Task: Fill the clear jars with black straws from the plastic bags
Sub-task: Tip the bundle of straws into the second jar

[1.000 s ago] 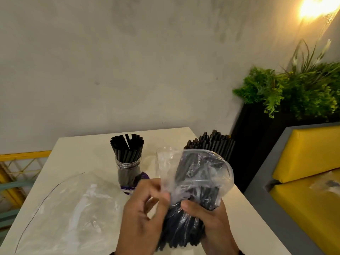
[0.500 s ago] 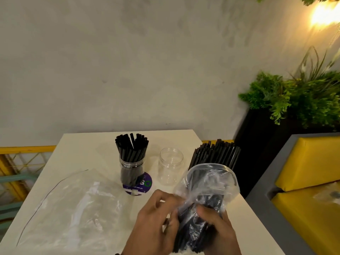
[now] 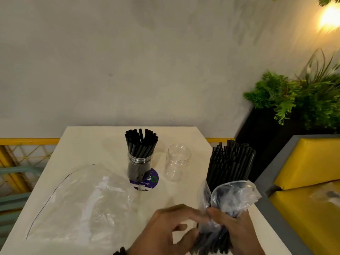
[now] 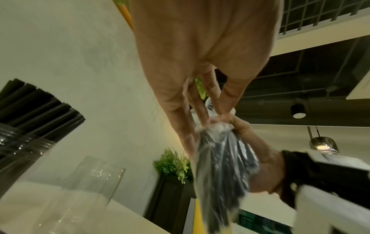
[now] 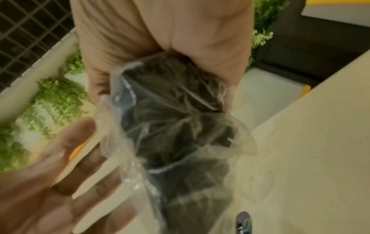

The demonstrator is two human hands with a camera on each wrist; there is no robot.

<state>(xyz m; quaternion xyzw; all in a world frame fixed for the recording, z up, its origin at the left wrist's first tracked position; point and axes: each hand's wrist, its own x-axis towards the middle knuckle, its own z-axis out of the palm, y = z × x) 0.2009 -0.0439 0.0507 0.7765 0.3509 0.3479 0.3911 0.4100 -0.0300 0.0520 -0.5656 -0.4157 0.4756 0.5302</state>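
Note:
A clear plastic bag (image 3: 237,197) of black straws (image 3: 230,162) stands upright at the table's right edge, and the straws stick far out of its mouth. My right hand (image 3: 230,225) grips the bag's lower part; the right wrist view shows the bag (image 5: 176,126) in that palm. My left hand (image 3: 193,220) reaches in from the left, its straight fingers (image 4: 200,110) touching the plastic (image 4: 224,158). A jar (image 3: 139,162) packed with straws stands mid-table. An empty clear jar (image 3: 177,167) stands just to its right.
An empty plastic bag (image 3: 79,203) lies flat on the left of the white table (image 3: 92,144). A purple round coaster (image 3: 149,179) sits under the filled jar. A dark planter with greenery (image 3: 294,100) and a yellow seat (image 3: 309,162) flank the right side.
The bag has moved right and lower, and the plastic has slid down so more straw length shows. My left hand has let go of its pinch and its fingers have straightened.

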